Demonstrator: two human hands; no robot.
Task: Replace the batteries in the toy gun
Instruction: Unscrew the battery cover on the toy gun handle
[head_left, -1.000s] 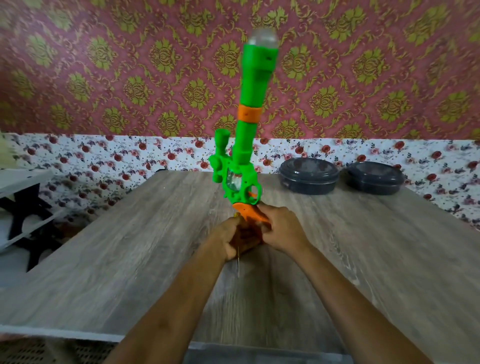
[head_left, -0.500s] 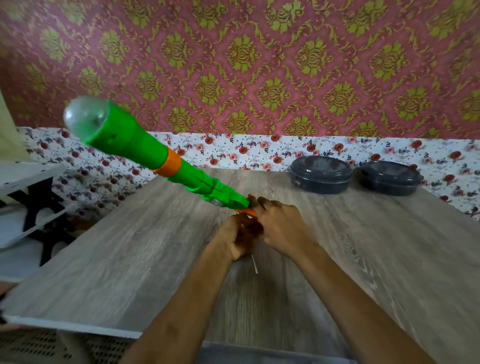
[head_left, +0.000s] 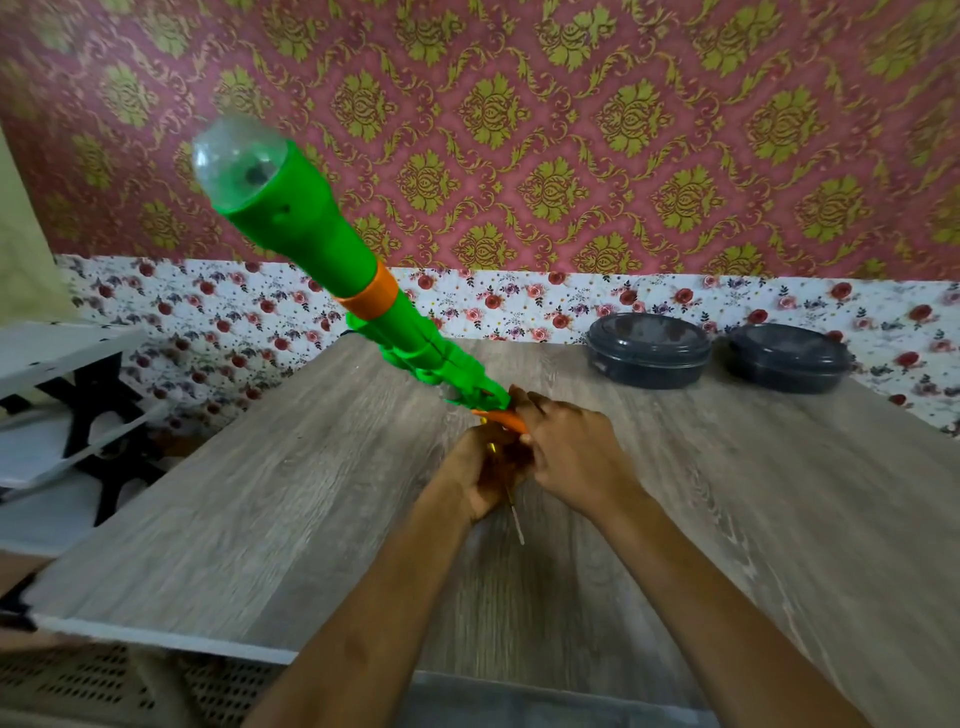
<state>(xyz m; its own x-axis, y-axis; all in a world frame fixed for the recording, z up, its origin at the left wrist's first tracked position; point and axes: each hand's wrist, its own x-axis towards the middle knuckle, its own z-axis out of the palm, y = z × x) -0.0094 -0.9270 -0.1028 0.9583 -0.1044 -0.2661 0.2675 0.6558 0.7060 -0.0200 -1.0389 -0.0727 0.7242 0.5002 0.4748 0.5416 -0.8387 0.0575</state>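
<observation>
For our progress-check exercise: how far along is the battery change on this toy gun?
Done: nothing visibly; no battery cover or batteries show. In hand: right grip holds the toy gun by its orange handle, barrel tilted up-left; left grip holds a screwdriver there. Left, likely: open the compartment, swap batteries, close.

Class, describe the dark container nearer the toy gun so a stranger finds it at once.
On the wooden table, look along the far edge by the flowered wall. Two dark round lidded containers sit there. It is the left container, nearer the green toy gun; the other container lies further right.
</observation>
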